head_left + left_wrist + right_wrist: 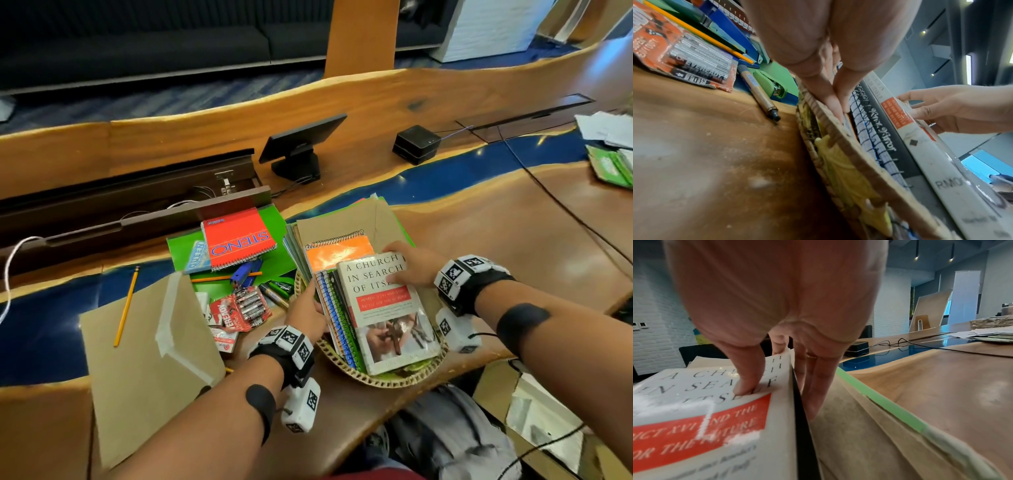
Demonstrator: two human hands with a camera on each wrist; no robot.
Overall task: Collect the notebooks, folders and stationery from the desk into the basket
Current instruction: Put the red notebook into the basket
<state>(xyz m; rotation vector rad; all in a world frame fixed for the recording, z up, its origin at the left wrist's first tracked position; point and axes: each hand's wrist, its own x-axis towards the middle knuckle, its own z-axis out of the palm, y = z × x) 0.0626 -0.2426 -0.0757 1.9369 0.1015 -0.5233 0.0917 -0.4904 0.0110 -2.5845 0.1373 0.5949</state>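
A woven basket [378, 377] [840, 136] sits at the desk's near edge on a pile of brown and green folders [342, 219]. In it lies a stack of spiral notebooks [334, 318] [869, 129] with an orange notebook [339, 251] behind. On top is a white book [383, 308] [705, 418] with a red band. My right hand [407, 265] [779, 400] pinches the book's far right corner, thumb on the cover, fingers under the edge. My left hand [306, 310] lays straight fingers [838, 104] against the notebooks' spiral side, just inside the basket rim.
Left of the basket lie a red steno pad [239, 240] on a green folder [274, 222], a blue stapler [245, 272], a green stapler [770, 84], a marker [758, 95], a battery pack [243, 308], a pencil [126, 305] and a brown folder [137, 377]. A monitor [301, 147] stands behind.
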